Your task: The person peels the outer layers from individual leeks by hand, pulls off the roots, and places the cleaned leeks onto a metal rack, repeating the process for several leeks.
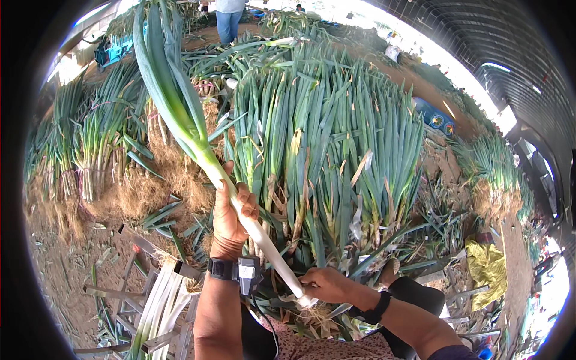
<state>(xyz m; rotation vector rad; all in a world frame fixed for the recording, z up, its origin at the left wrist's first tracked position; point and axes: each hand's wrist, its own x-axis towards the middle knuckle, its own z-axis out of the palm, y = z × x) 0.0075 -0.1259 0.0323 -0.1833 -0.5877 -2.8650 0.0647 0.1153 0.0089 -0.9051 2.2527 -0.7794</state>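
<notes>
A long leek point(264, 243) with a white shank and broad green leaves slants across the middle, its leaf end at the upper left. Wrapped around its shank is my left hand point(231, 210), thumb and fingers closed. The fingers of my right hand point(327, 284) are curled in a pinch against the white base, just above the trimmed root end point(306, 301); any loose skin between them is too small to make out.
Upright leeks point(324, 138) stand in a dense mass ahead. Tied, rooted bundles point(96, 144) are at the left. Peeled white leeks point(165, 300) lie on a metal rack point(123, 294) at lower left. A yellow sack point(486, 273) sits at right; a person point(228, 21) stands far off.
</notes>
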